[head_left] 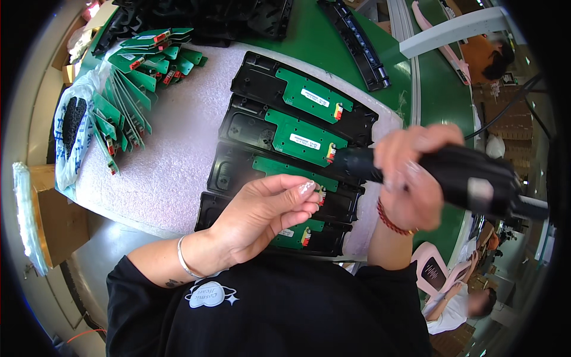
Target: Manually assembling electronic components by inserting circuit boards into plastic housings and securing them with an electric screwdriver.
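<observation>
My right hand, blurred by motion, grips a black electric screwdriver. The tool lies nearly level, its dark front end pointing left toward the row of black plastic housings. Each housing holds a green circuit board with a white label and a red, white and yellow connector. Over the third housing, my left hand is closed in a pinch, thumb against the fingers. Anything between those fingertips is too small or hidden to name. The hand partly covers the two nearest housings and their boards.
A pale foam mat lies under the housings on a green table. Loose green boards are heaped at left beside a plastic bag of black pieces. Black parts and a long strip lie at the back. Co-workers sit at right.
</observation>
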A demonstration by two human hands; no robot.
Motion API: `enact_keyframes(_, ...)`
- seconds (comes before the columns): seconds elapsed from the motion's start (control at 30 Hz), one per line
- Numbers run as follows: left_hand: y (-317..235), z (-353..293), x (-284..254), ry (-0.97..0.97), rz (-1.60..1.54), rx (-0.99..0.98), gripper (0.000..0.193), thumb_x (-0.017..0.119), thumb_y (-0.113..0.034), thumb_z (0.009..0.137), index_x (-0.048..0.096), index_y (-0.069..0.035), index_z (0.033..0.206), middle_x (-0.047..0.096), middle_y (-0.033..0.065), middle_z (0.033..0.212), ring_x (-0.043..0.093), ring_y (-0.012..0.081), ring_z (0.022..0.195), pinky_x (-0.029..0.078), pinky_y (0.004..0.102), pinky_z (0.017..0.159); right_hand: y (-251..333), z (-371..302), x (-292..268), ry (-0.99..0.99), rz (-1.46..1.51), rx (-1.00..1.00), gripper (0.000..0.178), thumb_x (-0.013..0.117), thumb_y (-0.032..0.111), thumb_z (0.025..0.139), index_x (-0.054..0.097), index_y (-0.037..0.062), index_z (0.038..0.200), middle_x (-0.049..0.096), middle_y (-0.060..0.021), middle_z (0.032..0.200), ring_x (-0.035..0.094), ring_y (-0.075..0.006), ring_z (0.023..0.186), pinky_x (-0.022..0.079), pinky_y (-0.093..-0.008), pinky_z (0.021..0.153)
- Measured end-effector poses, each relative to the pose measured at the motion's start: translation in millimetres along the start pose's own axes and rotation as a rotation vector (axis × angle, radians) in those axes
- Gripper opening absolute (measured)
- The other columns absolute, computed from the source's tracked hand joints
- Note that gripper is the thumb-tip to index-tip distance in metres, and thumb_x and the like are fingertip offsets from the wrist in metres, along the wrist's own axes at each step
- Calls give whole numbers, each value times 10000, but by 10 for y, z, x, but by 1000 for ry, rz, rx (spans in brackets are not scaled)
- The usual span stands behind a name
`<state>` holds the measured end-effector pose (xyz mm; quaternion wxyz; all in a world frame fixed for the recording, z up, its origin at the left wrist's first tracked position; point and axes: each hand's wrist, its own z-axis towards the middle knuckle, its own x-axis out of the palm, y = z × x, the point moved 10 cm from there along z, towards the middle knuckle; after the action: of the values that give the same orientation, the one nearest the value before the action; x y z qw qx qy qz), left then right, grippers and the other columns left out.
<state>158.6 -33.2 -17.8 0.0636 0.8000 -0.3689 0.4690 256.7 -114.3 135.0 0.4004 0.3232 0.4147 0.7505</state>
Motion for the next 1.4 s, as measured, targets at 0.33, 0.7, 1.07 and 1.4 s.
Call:
enact_keyframes(0.33,82,90,161,95,-76,4,159,535,-158,870,587,-29,946,613,38,861,597,89,756,512,194,688,828,-151,254,76,302,-246,296,654,17,599,435,103,779,541,13,520,502,-61,422,446,-186,523)
enact_keyframes(0.7,174,71,369,121,-131,-61,356,386,-268,936,480,7,1142,589,121,981,592,195,911,482,281,831,368,111,248,367,39,-140,244,526,-3,677,426,73,886,472,0,614,437,-85,489,354,-253,555)
enact_keyframes(1.07,159,17,213,210,106,-91,270,395,-179,937,497,3,1109,608,152,956,613,201,868,510,259,755,-225,280,-143,-45,-56,47,240,471,54,707,415,11,937,416,-37,597,395,-115,484,348,-282,564)
enact_keyframes(1.4,-8,19,90,180,66,-39,199,562,-123,853,571,5,1005,627,101,895,621,148,807,516,230,740,-279,285,-18,14,-49,62,222,473,29,711,400,22,920,423,-41,598,406,-118,480,356,-277,555)
